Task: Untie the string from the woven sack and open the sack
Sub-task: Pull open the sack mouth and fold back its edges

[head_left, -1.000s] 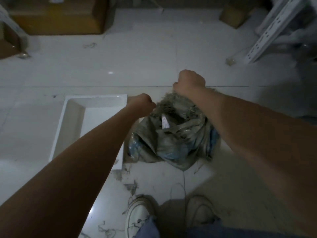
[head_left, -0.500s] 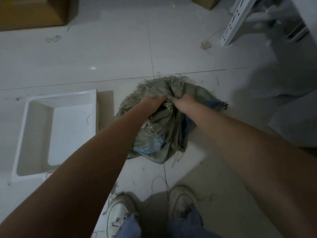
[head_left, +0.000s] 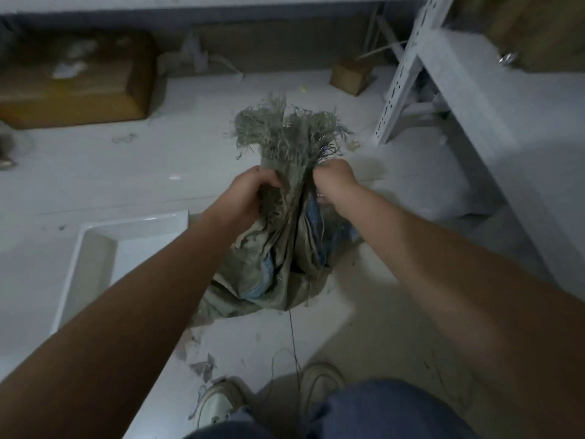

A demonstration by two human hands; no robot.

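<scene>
A grey-green woven sack [head_left: 278, 264] with blue patches stands on the white tiled floor in front of my feet. Its frayed top edge [head_left: 285, 131] sticks up above my hands. My left hand [head_left: 250, 198] grips the sack's neck from the left. On the other side, my right hand [head_left: 335, 182] clutches the gathered cloth. The two hands hold the neck bunched between them. Loose threads hang down from the neck. I cannot make out a tied string among them.
A white rectangular tray [head_left: 104, 245] lies on the floor to the left of the sack. Cardboard boxes [head_left: 72, 80] stand at the back left, a small one [head_left: 349, 74] at the back. A white metal rack [head_left: 443, 99] runs along the right. My shoes [head_left: 319, 384] are below.
The sack's neck has been lifted upright, so the frayed top now stands above my hands. My hands have shifted from the crumpled top to either side of the neck. The view has tilted up.
</scene>
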